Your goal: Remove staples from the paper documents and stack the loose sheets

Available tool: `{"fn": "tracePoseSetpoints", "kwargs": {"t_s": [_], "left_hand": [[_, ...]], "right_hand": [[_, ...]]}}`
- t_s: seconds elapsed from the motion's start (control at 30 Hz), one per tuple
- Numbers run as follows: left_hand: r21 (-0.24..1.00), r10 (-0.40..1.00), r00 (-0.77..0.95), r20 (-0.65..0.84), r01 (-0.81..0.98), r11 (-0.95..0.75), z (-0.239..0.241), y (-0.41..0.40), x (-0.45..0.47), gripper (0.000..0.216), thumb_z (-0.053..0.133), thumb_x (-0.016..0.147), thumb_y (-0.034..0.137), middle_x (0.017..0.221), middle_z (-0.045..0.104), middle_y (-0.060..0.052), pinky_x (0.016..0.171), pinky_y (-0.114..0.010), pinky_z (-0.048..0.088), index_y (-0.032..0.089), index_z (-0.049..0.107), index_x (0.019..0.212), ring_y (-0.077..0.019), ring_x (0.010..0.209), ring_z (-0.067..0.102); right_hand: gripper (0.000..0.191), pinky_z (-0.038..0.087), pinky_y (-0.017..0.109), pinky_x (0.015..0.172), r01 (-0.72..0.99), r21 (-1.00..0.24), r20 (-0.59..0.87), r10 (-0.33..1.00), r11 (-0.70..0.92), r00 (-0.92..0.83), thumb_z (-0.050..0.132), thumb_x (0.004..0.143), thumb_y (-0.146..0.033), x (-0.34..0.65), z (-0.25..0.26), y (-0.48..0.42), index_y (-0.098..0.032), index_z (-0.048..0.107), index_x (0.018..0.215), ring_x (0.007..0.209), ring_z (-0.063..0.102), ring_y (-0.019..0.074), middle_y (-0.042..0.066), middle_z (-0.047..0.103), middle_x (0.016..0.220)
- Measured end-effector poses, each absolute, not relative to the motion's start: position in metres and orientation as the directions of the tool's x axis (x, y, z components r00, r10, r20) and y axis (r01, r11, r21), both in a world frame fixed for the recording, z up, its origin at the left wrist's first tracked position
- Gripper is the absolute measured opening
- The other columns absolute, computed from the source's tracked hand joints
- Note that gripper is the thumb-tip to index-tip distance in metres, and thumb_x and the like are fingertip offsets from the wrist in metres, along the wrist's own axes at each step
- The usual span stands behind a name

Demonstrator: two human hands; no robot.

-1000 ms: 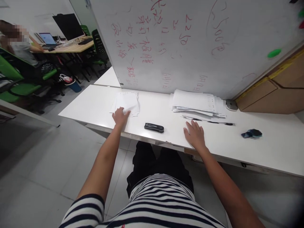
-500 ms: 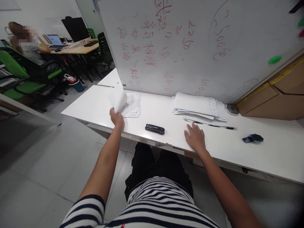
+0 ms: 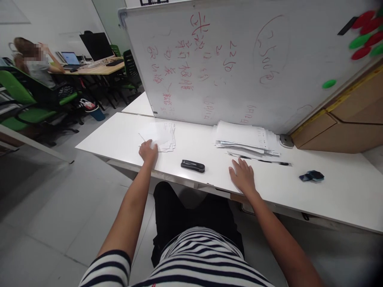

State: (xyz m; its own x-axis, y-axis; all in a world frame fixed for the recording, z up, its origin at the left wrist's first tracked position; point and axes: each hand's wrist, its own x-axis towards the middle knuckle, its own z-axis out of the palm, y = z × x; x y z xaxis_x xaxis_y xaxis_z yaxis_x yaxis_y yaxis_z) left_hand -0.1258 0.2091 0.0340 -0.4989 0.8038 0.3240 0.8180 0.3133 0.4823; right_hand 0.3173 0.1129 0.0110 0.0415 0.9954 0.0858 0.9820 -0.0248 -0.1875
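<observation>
My left hand (image 3: 148,152) is at the near-left corner of a small stack of printed paper sheets (image 3: 163,135), with its fingers bent around the edge of the top sheet. Flat on the white desk rests my right hand (image 3: 243,175), open, with nothing in it; its fingertips point toward a slim black-and-white pen (image 3: 263,160). Between the two hands lies a black stapler (image 3: 193,166). Behind the pen is a thicker, uneven pile of papers (image 3: 242,135).
A whiteboard (image 3: 185,71) with red writing stands along the desk's back edge. At the right are a dark blue watch-like object (image 3: 311,176), a grey device (image 3: 286,140) and cardboard boxes (image 3: 335,133). Another person (image 3: 42,65) sits at a far desk, by a green chair (image 3: 14,89).
The top sheet, curled up under my left hand before, now lies flatter over the small stack. My right hand stays resting on the desk. The view has shifted slightly.
</observation>
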Motion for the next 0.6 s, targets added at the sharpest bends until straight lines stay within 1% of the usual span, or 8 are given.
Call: {"fn": "tracePoseSetpoints", "kwargs": {"t_s": [0.03, 0.1, 0.17, 0.2, 0.27, 0.33, 0.4, 0.6], "left_hand": [[0.463, 0.805, -0.5, 0.32, 0.824, 0.327, 0.033, 0.209, -0.125, 0.043, 0.052, 0.084, 0.047, 0.135, 0.049, -0.014, 0.106, -0.05, 0.032, 0.023, 0.06, 0.12, -0.0326, 0.129, 0.041], [0.433, 0.812, -0.493, 0.313, 0.835, 0.341, 0.033, 0.21, -0.124, 0.048, 0.054, 0.081, 0.055, 0.147, 0.036, -0.015, 0.107, -0.054, 0.029, 0.024, 0.063, 0.117, -0.0371, 0.137, 0.027], [0.389, 0.837, -0.454, 0.304, 0.862, 0.326, 0.033, 0.21, -0.123, 0.058, 0.056, 0.077, 0.063, 0.155, 0.022, -0.013, 0.108, -0.057, 0.025, 0.024, 0.061, 0.12, -0.04, 0.142, 0.014], [0.359, 0.857, -0.419, 0.3, 0.882, 0.305, 0.034, 0.209, -0.122, 0.062, 0.057, 0.075, 0.065, 0.157, 0.019, -0.011, 0.108, -0.059, 0.022, 0.025, 0.06, 0.122, -0.0405, 0.143, 0.01], [0.302, 0.901, -0.321, 0.292, 0.925, 0.232, 0.036, 0.209, -0.119, 0.06, 0.056, 0.078, 0.063, 0.155, 0.025, -0.009, 0.11, -0.059, 0.019, 0.028, 0.057, 0.127, -0.0382, 0.143, 0.011], [0.269, 0.934, -0.224, 0.278, 0.952, 0.148, 0.037, 0.208, -0.116, 0.05, 0.051, 0.085, 0.055, 0.149, 0.039, -0.006, 0.111, -0.056, 0.018, 0.031, 0.055, 0.129, -0.0327, 0.142, 0.021], [0.264, 0.951, -0.173, 0.254, 0.959, 0.104, 0.038, 0.207, -0.114, 0.042, 0.046, 0.09, 0.048, 0.142, 0.049, -0.004, 0.112, -0.052, 0.019, 0.032, 0.056, 0.127, -0.0276, 0.138, 0.031], [0.263, 0.942, -0.153, 0.3, 0.962, 0.072, 0.038, 0.204, -0.111, 0.036, 0.042, 0.093, 0.045, 0.134, 0.056, -0.005, 0.108, -0.043, 0.028, 0.029, 0.061, 0.119, -0.0239, 0.131, 0.041]], "right_hand": [[0.054, 0.019, 0.051, 0.112, 0.982, -0.187, 0.083, 0.996, -0.026, 0.042, 0.024, 0.097, -0.044, 0.317, 0.011, 0.113, -0.018, 0.042, 0.141, 0.142, 0.023, 0.0289, 0.013, 0.031, 0.153], [0.054, 0.019, 0.051, 0.112, 0.982, -0.185, 0.082, 0.996, -0.025, 0.041, 0.024, 0.097, -0.044, 0.317, 0.012, 0.113, -0.018, 0.042, 0.141, 0.143, 0.023, 0.0289, 0.013, 0.031, 0.154], [0.054, 0.019, 0.051, 0.112, 0.983, -0.182, 0.083, 0.996, -0.021, 0.037, 0.024, 0.097, -0.043, 0.317, 0.012, 0.112, -0.018, 0.041, 0.141, 0.143, 0.022, 0.029, 0.013, 0.03, 0.154], [0.054, 0.019, 0.052, 0.112, 0.984, -0.179, 0.081, 0.996, -0.019, 0.034, 0.024, 0.097, -0.043, 0.317, 0.012, 0.112, -0.018, 0.041, 0.142, 0.143, 0.022, 0.029, 0.013, 0.029, 0.154], [0.054, 0.019, 0.052, 0.112, 0.985, -0.173, 0.079, 0.996, -0.018, 0.032, 0.024, 0.097, -0.043, 0.317, 0.012, 0.112, -0.017, 0.041, 0.142, 0.143, 0.022, 0.0292, 0.014, 0.029, 0.154], [0.054, 0.02, 0.052, 0.112, 0.986, -0.168, 0.081, 0.996, -0.019, 0.033, 0.025, 0.097, -0.043, 0.317, 0.011, 0.113, -0.017, 0.041, 0.141, 0.142, 0.023, 0.0295, 0.014, 0.03, 0.154], [0.054, 0.02, 0.052, 0.112, 0.986, -0.168, 0.088, 0.996, -0.017, 0.032, 0.025, 0.096, -0.043, 0.317, 0.01, 0.113, -0.018, 0.042, 0.141, 0.142, 0.023, 0.0295, 0.014, 0.031, 0.153], [0.054, 0.02, 0.052, 0.112, 0.985, -0.17, 0.086, 0.996, -0.019, 0.033, 0.024, 0.096, -0.044, 0.317, 0.009, 0.113, -0.018, 0.041, 0.141, 0.142, 0.022, 0.0294, 0.013, 0.03, 0.154]]}}
